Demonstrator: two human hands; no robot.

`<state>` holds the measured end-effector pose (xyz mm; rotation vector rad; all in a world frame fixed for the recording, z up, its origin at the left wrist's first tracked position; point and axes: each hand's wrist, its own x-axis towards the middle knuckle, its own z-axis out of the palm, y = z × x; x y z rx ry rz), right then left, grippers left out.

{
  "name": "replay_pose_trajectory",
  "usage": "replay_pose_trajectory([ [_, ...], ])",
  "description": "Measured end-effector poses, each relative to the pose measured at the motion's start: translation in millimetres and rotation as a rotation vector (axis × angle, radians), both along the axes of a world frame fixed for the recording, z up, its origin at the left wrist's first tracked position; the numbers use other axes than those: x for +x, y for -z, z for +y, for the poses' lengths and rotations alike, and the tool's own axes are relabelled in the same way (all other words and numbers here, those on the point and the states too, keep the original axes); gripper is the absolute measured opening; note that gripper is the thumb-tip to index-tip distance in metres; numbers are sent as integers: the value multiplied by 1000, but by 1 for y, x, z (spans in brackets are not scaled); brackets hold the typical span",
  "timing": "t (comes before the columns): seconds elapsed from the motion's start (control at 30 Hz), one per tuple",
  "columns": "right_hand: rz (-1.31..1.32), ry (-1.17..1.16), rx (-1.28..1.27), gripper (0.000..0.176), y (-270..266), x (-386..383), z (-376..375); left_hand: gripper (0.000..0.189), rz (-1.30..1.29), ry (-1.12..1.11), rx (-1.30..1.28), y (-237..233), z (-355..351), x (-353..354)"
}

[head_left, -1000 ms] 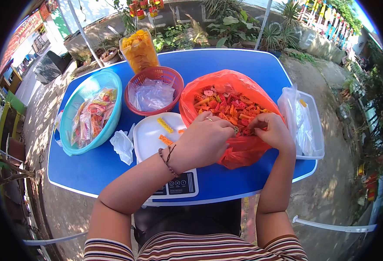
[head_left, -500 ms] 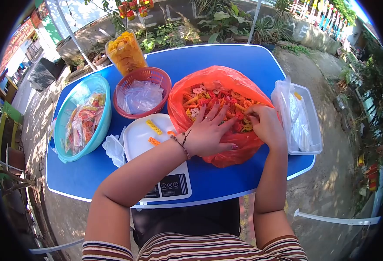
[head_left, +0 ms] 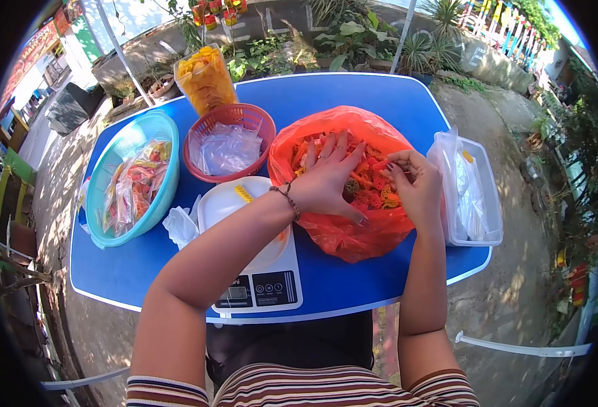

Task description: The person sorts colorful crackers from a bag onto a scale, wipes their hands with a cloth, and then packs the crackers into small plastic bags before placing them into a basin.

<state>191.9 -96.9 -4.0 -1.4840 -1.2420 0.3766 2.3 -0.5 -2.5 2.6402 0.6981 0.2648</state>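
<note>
Head view: at the near edge of the blue table [head_left: 143,271], a digital scale [head_left: 272,288] carries a white plate [head_left: 212,203]. One yellow piece [head_left: 243,194] lies on the plate; an orange piece [head_left: 283,236] shows beside the left forearm, which hides part of the plate. Beyond and to the right stands the open red plastic bag [head_left: 353,237], which contains the loose coloured pieces [head_left: 370,197].

Left hand [head_left: 322,184]: palm down, fingers spread wide over the left part of the pieces. It grips nothing visible. Right hand [head_left: 421,193]: at the right side of the bag mouth, thumb and fingers drawn into a narrow pinch. Whether a piece is held cannot be told. The gap between the hands exposes the pieces, giving the right fingertips access for picking or sorting.

Left: teal basket [head_left: 166,136] with filled packets [head_left: 136,183]. Right: clear container [head_left: 494,203] with plastic bags. Farther left: red basket [head_left: 261,121] with clear bags [head_left: 227,149]. Behind it: tub of yellow chips [head_left: 207,78].
</note>
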Motion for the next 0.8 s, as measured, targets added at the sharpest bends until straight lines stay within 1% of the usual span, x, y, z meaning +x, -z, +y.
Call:
replay_pose_trajectory([
  [0.1, -37, 97, 92, 13, 3, 5, 2, 102, -17, 15, -58, -13, 7, -11],
  [0.2, -38, 128, 189, 13, 6, 5, 4, 67, -234, 69, -209, -9, 21, -37],
  [0.3, -34, 102, 215, 13, 7, 3, 4, 48, -350, 89, -212, -20, 17, -69],
  [0.37, -22, 70, 195, 14, 9, -1, 4, 44, -394, 30, -292, -29, 7, -91],
  [0.4, -55, 27, 238, 14, 8, -8, 5, 43, -415, 1, -333, -33, 1, -102],
  [0.47, -123, -59, 325, 14, 5, -30, 5, 42, -418, -55, -296, -37, -10, -122],
  [0.5, -186, -124, 324, 14, 0, -44, 3, 42, -420, -84, -279, -36, -15, -131],
  [0.57, -305, -264, 325, 13, -8, -77, -1, 38, -430, -115, -157, -34, -24, -147],
  [0.63, -370, -408, 332, 13, -9, -106, -2, 36, -408, -143, -39, -38, -31, -164],
  [0.67, -402, -479, 336, 13, -9, -117, -2, 35, -480, -152, -10, -35, -34, -169],
  [0.77, -414, -627, 349, 14, 3, -139, 4, 34, -500, -208, 65, -25, -37, -186],
  [0.8, -472, -632, 344, 16, 3, -146, 8, 32, -514, -224, 80, -21, -37, -190],
])
